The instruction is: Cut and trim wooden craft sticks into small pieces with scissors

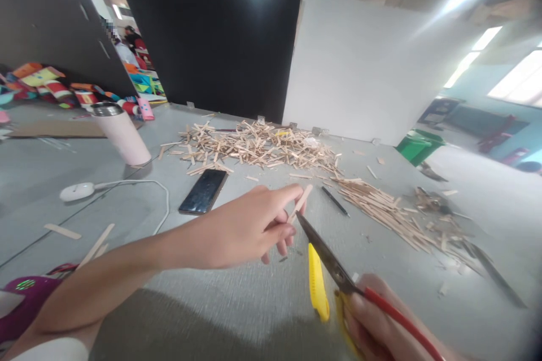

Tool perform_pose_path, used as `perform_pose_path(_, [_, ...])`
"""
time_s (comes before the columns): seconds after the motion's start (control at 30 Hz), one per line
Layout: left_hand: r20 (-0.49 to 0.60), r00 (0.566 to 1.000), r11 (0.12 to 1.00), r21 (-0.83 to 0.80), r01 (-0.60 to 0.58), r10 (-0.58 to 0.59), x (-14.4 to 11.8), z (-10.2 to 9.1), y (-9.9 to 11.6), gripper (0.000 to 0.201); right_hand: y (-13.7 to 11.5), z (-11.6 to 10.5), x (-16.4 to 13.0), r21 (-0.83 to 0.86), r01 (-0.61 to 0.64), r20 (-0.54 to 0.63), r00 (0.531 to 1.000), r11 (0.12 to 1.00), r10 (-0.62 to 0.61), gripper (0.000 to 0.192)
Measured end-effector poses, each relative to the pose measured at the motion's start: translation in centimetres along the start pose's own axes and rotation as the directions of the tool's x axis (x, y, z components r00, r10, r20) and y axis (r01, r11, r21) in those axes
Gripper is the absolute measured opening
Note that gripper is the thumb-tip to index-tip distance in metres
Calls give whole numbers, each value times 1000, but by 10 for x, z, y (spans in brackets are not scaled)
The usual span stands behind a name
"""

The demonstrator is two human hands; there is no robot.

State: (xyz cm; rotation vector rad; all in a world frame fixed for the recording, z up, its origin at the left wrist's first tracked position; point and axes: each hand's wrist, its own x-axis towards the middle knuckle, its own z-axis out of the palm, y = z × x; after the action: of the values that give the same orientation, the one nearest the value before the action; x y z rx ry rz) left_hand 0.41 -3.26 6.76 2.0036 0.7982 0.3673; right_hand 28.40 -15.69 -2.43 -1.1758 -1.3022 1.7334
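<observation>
Your left hand (249, 225) is raised over the grey tabletop (237, 304), thumb and forefinger pinching a short, flat, pale wooden stick (301, 201) that angles up and to the right out of the fingers; the remaining fingers curl beneath it. Your right hand (376, 324) sits at the lower right edge of view, closed round the red and yellow handles of a pair of dark-bladed scissors (328, 262). The blade tip meets the lower end of the stick, right beside your left fingertips (whether the blades are parted cannot be told from this angle). A yellow plastic utility knife (317, 282) lies on the table just beside the scissors.

Beyond your hands, a black pen (335, 201) lies near a fan of long thin wooden slivers (381, 206) running off to the right. A large loose heap of short wooden sticks (254, 146) occupies the middle of the table farther back. A black smartphone (203, 191) lies face up to the left of your left hand, well apart from the heap. Further left stand a pale pink cylindrical flask with a metal lid (121, 132) and a white corded device (77, 191). Two stray flat sticks (95, 245) rest near your forearm.
</observation>
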Motion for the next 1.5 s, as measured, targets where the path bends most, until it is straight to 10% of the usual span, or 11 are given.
perform_pose_path(0.37, [141, 990, 996, -87, -6, 18, -4, -17, 1, 4, -8, -1, 2, -123, -70, 64, 995, 990, 78, 58])
perform_pose_path(0.97, [254, 966, 957, 268, -116, 46, -1, -32, -6, 18, -35, 1, 12, -348, -97, 28, 993, 932, 114, 73])
perform_pose_path(1.5, [231, 973, 994, 104, -24, -1, 10, -29, -12, 8, -17, 0, 20, -316, -195, -56, 981, 928, 187, 67])
